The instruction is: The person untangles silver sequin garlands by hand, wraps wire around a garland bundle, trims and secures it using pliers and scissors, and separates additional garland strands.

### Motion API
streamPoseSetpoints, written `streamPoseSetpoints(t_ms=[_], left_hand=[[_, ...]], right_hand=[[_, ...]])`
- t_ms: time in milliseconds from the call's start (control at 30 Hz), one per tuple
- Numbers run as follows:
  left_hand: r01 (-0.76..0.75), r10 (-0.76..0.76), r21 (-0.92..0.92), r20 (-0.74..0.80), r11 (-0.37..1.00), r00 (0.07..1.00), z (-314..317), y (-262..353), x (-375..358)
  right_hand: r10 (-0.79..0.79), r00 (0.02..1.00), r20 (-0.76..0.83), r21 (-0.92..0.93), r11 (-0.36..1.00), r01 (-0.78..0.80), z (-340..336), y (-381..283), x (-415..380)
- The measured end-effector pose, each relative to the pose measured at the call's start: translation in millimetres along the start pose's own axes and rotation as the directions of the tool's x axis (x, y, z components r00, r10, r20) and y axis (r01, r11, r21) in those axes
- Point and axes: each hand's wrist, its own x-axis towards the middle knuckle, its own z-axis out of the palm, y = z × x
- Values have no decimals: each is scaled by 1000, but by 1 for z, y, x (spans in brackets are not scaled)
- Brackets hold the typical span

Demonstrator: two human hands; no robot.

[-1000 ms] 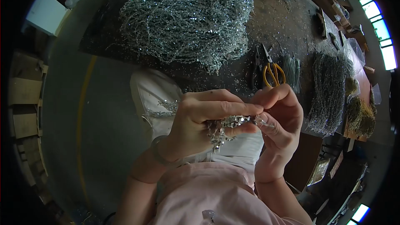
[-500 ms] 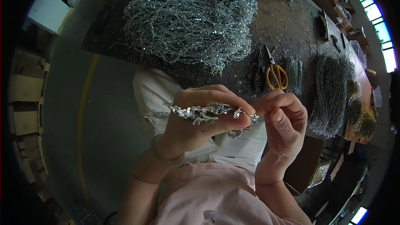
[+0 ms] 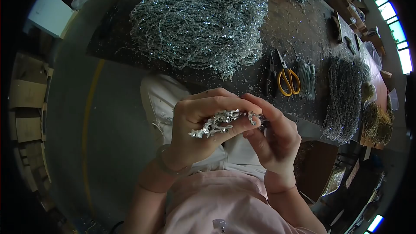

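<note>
A silver glitter sprig point(image 3: 214, 123) lies along the inside of my left hand point(image 3: 197, 119), pinched between thumb and forefinger. My right hand point(image 3: 277, 141) meets those fingertips, its thumb and forefinger closed around the sprig's end; whatever exactly they grip is hidden. Beyond my hands, a large heap of silver glitter strands point(image 3: 199, 26) covers the near part of the dark worktable point(image 3: 299, 30). Yellow-handled scissors point(image 3: 288, 80) rest at its front edge, with dark pliers point(image 3: 271, 73) on their left and a bundle of thin wires point(image 3: 307, 80) on their right.
More silver strands point(image 3: 344, 99) hang over the table's right side, near a gold bunch point(image 3: 378, 121). A white box point(image 3: 51, 12) stands far left, above stacked cartons point(image 3: 28, 93). A yellow line point(image 3: 89, 104) runs along the floor.
My right hand has moved left and closed in against my left fingertips. The sprig has shifted slightly within my left hand, which keeps its pinch.
</note>
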Motion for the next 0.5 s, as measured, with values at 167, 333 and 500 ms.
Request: streamPoseSetpoints(t_ms=[167, 333, 500], left_hand=[[-17, 19, 62, -29, 998, 999, 1, 3, 1], [-2, 9, 76, -92, 997, 996, 4, 2, 1], [30, -31, -7, -121, 1000, 992, 7, -4, -1]], right_hand=[[-208, 977, -56, -237, 953, 189, 2, 2, 7], [-333, 943, 2, -498, 817, 290, -4, 10, 10], [-378, 925, 31, -552, 765, 331, -7, 10, 11]])
